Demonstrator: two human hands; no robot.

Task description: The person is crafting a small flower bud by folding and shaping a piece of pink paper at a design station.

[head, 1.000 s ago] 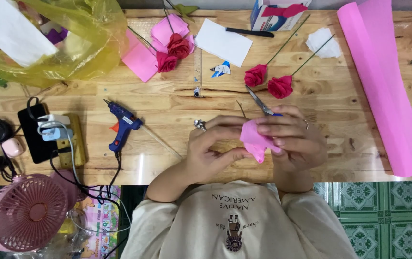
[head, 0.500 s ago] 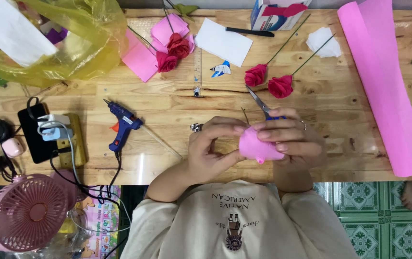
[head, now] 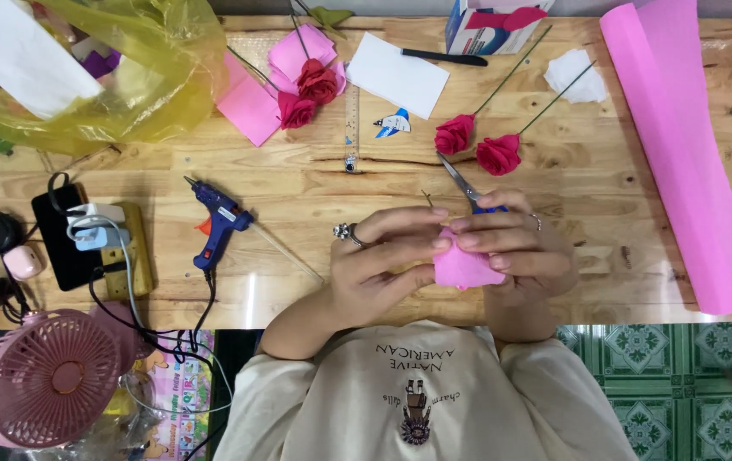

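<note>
Both hands meet over the near edge of a wooden table (head: 315, 183) and pinch one small piece of pink crepe paper (head: 461, 266). My left hand (head: 379, 260), with a ring on one finger, grips the paper's left side. My right hand (head: 519, 248) grips its right side, fingertips touching those of the left. Just behind the hands lie scissors (head: 460, 183) with blue handles partly hidden under my right hand. Two finished red paper roses (head: 477, 145) on thin stems lie beyond the scissors.
A blue glue gun (head: 217, 220) lies left of the hands, its cable running to a power strip (head: 93, 235). A pink crepe roll (head: 682, 145) spans the right side. Pink sheets and two more roses (head: 302, 94), a yellow plastic bag (head: 101, 68), a box (head: 490, 21), and a pink fan (head: 42, 380) surround the work area.
The hands have drawn closer together on the pink paper, and the piece has turned slightly between the fingers. Nothing else on the table has moved.
</note>
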